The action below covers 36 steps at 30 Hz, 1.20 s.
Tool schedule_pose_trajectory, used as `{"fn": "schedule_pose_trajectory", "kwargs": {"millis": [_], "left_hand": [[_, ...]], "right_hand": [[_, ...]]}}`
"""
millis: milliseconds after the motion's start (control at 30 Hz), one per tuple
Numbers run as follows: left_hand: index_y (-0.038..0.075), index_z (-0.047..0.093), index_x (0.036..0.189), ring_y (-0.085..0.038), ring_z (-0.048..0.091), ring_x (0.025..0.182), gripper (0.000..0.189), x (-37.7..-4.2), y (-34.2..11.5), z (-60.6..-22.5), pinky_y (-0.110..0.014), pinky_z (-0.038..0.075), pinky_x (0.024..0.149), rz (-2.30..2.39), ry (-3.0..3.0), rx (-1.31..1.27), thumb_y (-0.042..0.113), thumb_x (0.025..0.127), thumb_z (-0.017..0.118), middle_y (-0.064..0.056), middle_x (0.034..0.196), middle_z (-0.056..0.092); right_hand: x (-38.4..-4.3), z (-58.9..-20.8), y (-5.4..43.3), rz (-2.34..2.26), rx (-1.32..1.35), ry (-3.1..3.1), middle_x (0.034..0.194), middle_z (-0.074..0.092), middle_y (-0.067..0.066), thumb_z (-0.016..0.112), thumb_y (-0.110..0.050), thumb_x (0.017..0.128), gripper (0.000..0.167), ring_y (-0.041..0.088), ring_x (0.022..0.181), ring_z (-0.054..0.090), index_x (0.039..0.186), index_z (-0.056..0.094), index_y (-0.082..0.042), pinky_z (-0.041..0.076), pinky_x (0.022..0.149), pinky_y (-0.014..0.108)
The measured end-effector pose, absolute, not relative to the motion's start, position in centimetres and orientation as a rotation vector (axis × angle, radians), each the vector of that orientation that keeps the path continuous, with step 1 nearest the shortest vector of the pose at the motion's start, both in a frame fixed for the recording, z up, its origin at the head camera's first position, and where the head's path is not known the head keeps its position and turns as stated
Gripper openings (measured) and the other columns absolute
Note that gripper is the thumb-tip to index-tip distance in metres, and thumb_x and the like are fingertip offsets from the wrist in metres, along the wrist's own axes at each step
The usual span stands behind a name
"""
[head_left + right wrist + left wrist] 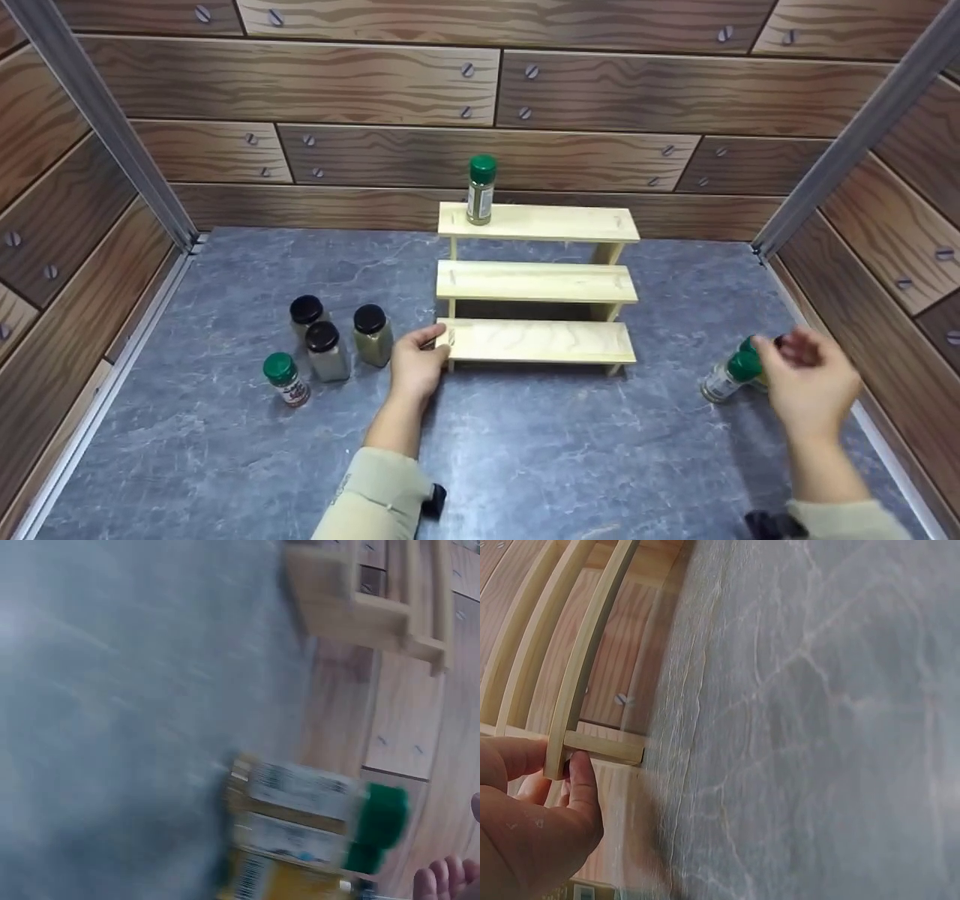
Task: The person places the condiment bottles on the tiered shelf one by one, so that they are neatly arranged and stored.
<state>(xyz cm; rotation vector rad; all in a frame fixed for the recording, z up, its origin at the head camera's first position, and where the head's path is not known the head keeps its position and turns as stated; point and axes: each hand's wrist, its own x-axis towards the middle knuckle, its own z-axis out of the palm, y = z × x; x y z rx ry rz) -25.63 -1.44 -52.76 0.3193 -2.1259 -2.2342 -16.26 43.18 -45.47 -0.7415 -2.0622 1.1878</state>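
A three-step wooden rack [536, 341] stands mid-table. My left hand [417, 365] pinches the left end of its lowest step; in the left wrist view the thumb lies on one face of the board and a finger [583, 784] on the other. On the top step, toward the left, a green-capped spice jar [481, 191] stands upright. At the right, my right hand [814, 386] hovers by a small group of spice jars [721, 382], fingers loosely bent, holding nothing visible. It partly hides them in the head view. Blurred green-capped jars [300, 791] stand close together in the right wrist view, apart from the fingertips [442, 877].
Left of the rack stand several black-capped jars [328, 352] and a green-capped jar [286, 380] with a reddish label. Wood-patterned walls [375, 82] enclose the grey marbled table [525, 450] at the back and both sides.
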Motion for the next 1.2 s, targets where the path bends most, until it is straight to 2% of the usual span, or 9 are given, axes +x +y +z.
{"fn": "schedule_pose_trajectory", "kwargs": {"millis": [100, 167, 267, 400, 600, 833, 967, 1033, 1200], "left_hand": [[-0.017, 0.068, 0.123, -0.023, 0.066, 0.097, 0.038, -25.7, -1.4, -52.8, -0.019, 0.059, 0.073, -2.227, -2.120, 0.321, -0.018, 0.086, 0.061, -0.033, 0.120, 0.070], [-0.017, 0.068, 0.124, -0.023, 0.066, 0.096, 0.038, -25.7, -1.3, -52.8, -0.019, 0.058, 0.072, -2.232, -2.113, 0.327, -0.018, 0.086, 0.061, -0.033, 0.119, 0.070], [-0.018, 0.068, 0.124, -0.023, 0.067, 0.095, 0.038, -25.7, -1.3, -52.8, -0.019, 0.059, 0.072, -2.235, -2.106, 0.330, -0.018, 0.086, 0.061, -0.033, 0.119, 0.070], [-0.018, 0.067, 0.124, -0.022, 0.067, 0.095, 0.038, -25.7, -1.2, -52.8, -0.019, 0.059, 0.071, -2.244, -2.097, 0.329, -0.018, 0.087, 0.061, -0.033, 0.119, 0.070], [-0.019, 0.066, 0.125, -0.018, 0.064, 0.087, 0.038, -25.6, -1.3, -52.8, -0.017, 0.056, 0.063, -2.286, -2.074, 0.340, -0.018, 0.087, 0.060, -0.033, 0.114, 0.070], [-0.021, 0.065, 0.124, -0.016, 0.064, 0.083, 0.037, -25.5, -1.4, -52.7, -0.017, 0.055, 0.062, -2.281, -2.062, 0.312, -0.018, 0.087, 0.059, -0.032, 0.110, 0.071], [-0.020, 0.066, 0.123, -0.016, 0.065, 0.084, 0.038, -25.5, -1.4, -52.8, -0.018, 0.056, 0.063, -2.280, -2.058, 0.317, -0.018, 0.086, 0.059, -0.033, 0.112, 0.071], [-0.020, 0.066, 0.123, -0.017, 0.065, 0.086, 0.038, -25.5, -1.4, -52.8, -0.018, 0.056, 0.063, -2.282, -2.055, 0.320, -0.018, 0.086, 0.059, -0.034, 0.114, 0.070], [-0.019, 0.067, 0.123, -0.021, 0.067, 0.092, 0.038, -25.5, -1.3, -52.7, -0.019, 0.057, 0.067, -2.266, -2.070, 0.330, -0.018, 0.086, 0.060, -0.035, 0.117, 0.070]], "right_hand": [[-15.6, -47.0, 42.6, 1.130, -0.814, -2.100, 0.101, 0.068, -0.004, 0.092, -0.024, 0.084, 0.060, -0.004, 0.080, 0.058, 0.131, 0.067, 0.005, 0.051, 0.071, 0.005], [-15.3, -47.8, 42.2, 1.086, -0.859, -2.139, 0.111, 0.069, 0.006, 0.092, -0.030, 0.084, 0.067, -0.004, 0.083, 0.055, 0.135, 0.065, 0.004, 0.049, 0.072, 0.005], [-15.1, -48.8, 41.7, 1.045, -0.902, -2.189, 0.125, 0.067, 0.019, 0.092, -0.035, 0.084, 0.075, 0.004, 0.090, 0.054, 0.140, 0.061, 0.005, 0.045, 0.073, 0.008], [-15.3, -49.8, 41.3, 1.084, -0.931, -2.187, 0.132, 0.065, 0.026, 0.090, -0.034, 0.085, 0.078, 0.013, 0.096, 0.057, 0.143, 0.058, 0.007, 0.043, 0.071, 0.008], [-15.6, -50.7, 40.9, 1.214, -1.002, -2.134, 0.135, 0.062, 0.025, 0.090, -0.031, 0.085, 0.079, 0.015, 0.101, 0.059, 0.145, 0.056, 0.007, 0.045, 0.069, 0.005], [-15.9, -51.6, 40.7, 1.275, -0.995, -2.083, 0.127, 0.062, 0.018, 0.089, -0.028, 0.086, 0.073, 0.002, 0.090, 0.056, 0.142, 0.057, 0.008, 0.049, 0.071, 0.007], [-16.0, -51.7, 40.6, 1.267, -0.987, -2.077, 0.126, 0.063, 0.018, 0.087, -0.025, 0.089, 0.066, -0.001, 0.087, 0.055, 0.139, 0.059, 0.008, 0.049, 0.073, 0.008], [-16.0, -51.7, 40.5, 1.259, -0.981, -2.079, 0.127, 0.063, 0.019, 0.086, -0.024, 0.090, 0.064, 0.005, 0.091, 0.059, 0.138, 0.059, 0.008, 0.049, 0.073, 0.008], [-16.0, -50.9, 39.4, 1.237, -0.909, -2.071, 0.122, 0.064, 0.019, 0.084, -0.015, 0.089, 0.057, 0.008, 0.093, 0.061, 0.136, 0.061, 0.009, 0.049, 0.075, 0.007]]}}
